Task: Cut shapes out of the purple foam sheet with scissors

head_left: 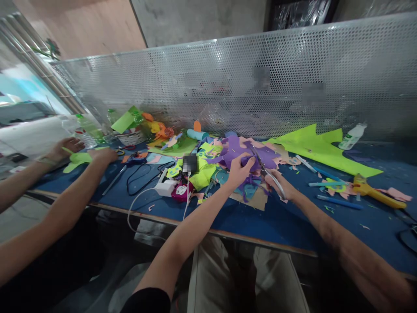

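Note:
In the head view my left hand [239, 170] grips a purple foam or paper sheet [232, 151] with thumb and fingers pinched at its edge. Wrapped around the handles of a pair of metal scissors [259, 158] is my right hand [276, 183]. The scissor blades reach up and left over the purple sheet, close to my left fingertips. Whether the blades are cutting into it I cannot tell. Beneath both hands lies a heap of pink, yellow and blue scraps, with a brown cardboard piece [252, 201] at its front.
At left, a co-worker's hands [102, 155] handle a light green cutout [78, 161]. A yellow glue gun [379, 193], blue sticks [339, 202], a large lime sheet [309, 148] and a white bottle [353, 135] lie right. A white charger [166, 188] with cable sits left. Perforated metal panel [208, 82] stands behind.

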Motion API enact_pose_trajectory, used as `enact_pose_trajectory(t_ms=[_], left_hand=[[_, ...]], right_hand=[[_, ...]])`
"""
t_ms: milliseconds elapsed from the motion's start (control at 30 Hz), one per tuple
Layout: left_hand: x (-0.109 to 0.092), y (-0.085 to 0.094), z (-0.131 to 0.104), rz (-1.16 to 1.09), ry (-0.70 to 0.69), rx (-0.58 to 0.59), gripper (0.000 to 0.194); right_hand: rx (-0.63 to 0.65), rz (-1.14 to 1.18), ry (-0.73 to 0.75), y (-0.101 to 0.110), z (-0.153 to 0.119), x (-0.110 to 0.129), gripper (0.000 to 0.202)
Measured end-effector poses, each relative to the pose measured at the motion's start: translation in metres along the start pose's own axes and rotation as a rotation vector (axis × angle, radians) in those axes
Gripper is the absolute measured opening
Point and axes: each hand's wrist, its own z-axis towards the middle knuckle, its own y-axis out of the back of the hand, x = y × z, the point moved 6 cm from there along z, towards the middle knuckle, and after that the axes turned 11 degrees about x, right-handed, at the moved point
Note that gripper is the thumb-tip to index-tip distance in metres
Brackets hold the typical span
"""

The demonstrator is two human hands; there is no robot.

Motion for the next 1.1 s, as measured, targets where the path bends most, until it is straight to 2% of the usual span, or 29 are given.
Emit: enact_pose_trajectory(t_ms=[200,367,467,567,633,700,767,833,1000,1100], left_hand=[[0.003,-0.002,0.000,-0.093,0.006,0.013,0.032],[0.003,-0.001,0.001,-0.013,0.009,0.028,0.031],[0.001,0.002,0.002,0.040,0.002,0.015,0.028],[0.002,0.003,0.002,0.035,0.014,0.008,0.028],[0.009,0.001,0.003,-0.039,0.082,0.037,0.032],[0.017,-0.003,0.003,-0.128,0.157,0.076,0.039],[0.023,-0.005,0.003,-0.170,0.190,0.083,0.041],[0.025,-0.004,0.003,-0.168,0.193,0.061,0.041],[0.020,0.003,0.002,-0.073,0.151,-0.035,0.040],[0.015,0.006,0.002,0.015,0.110,-0.094,0.039]], right_hand=[[0.065,0.068,0.031,-0.002,0.001,0.003,0.050],[0.024,0.000,-0.005,0.000,-0.001,0.013,0.050],[-0.071,-0.140,-0.076,0.008,0.000,0.014,0.048],[-0.215,-0.427,-0.113,0.025,0.001,0.016,0.045],[-0.317,-0.606,-0.097,0.040,-0.001,0.019,0.044],[-0.379,-0.658,-0.073,0.054,-0.004,0.019,0.040],[-0.351,-0.615,-0.055,0.061,-0.006,0.014,0.034],[-0.261,-0.559,-0.039,0.060,-0.006,0.010,0.033],[-0.021,-0.368,-0.035,0.035,-0.004,0.010,0.035],[0.069,-0.258,-0.031,0.020,-0.004,0.017,0.040]])
